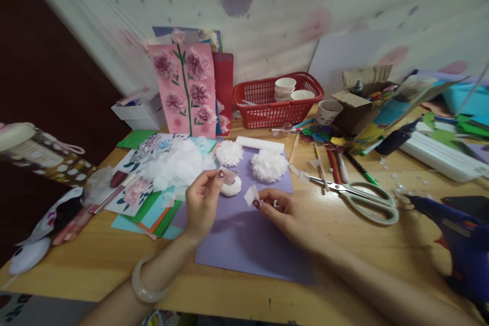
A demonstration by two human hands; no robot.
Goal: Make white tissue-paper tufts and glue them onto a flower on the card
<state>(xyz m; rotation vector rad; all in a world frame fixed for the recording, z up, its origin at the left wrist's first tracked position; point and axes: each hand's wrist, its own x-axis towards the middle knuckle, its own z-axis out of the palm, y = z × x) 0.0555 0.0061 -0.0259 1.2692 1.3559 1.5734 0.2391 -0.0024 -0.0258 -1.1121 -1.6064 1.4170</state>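
My left hand point(200, 204) pinches a small piece of thin, see-through paper point(229, 178) between thumb and finger. A small white round piece point(232, 187), partly behind that hand, lies on the purple sheet point(244, 249). My right hand point(284, 211) is closed on a little white tissue paper piece point(250, 195), held by its edge above the sheet. Beyond my hands stand two ruffled white paper flowers, a smaller one point(229, 153) and a larger one point(269, 164). A heap of white tissue pieces point(179, 163) spreads to the left.
Scissors point(362, 201) and a blue glue gun point(454, 229) lie at right, near pens and loose beads. At the back stand a red basket point(263, 117) and a pink flower card point(164, 97). A spotted bottle point(42, 158) is at left.
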